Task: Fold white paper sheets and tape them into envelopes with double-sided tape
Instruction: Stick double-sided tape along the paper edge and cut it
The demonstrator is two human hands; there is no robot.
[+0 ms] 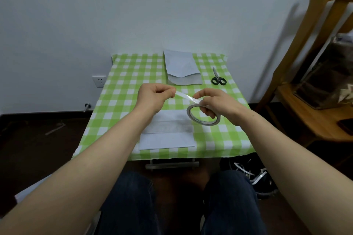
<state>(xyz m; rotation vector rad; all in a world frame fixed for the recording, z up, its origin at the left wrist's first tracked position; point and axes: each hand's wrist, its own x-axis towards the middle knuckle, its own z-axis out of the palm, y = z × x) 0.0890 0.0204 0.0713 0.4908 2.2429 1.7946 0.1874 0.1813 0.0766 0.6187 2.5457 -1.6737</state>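
we judge it mid-task: finished envelopes (183,70) stacked at the far counter (122,74) edge, our left hand (152,95) pinching tape drawn from the roll (202,115) gripped by our right hand (215,102), above a folded sheet (168,131) yet untaped.

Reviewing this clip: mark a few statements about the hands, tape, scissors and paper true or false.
1. The left hand pinches the free end of the tape strip. True.
2. The right hand holds the scissors. False: it holds the tape roll; the scissors lie on the tablecloth.
3. The scissors lie right of the envelope stack. True.
4. The folded sheet is lifted in the air. False: it lies flat on the tablecloth, below the hands.
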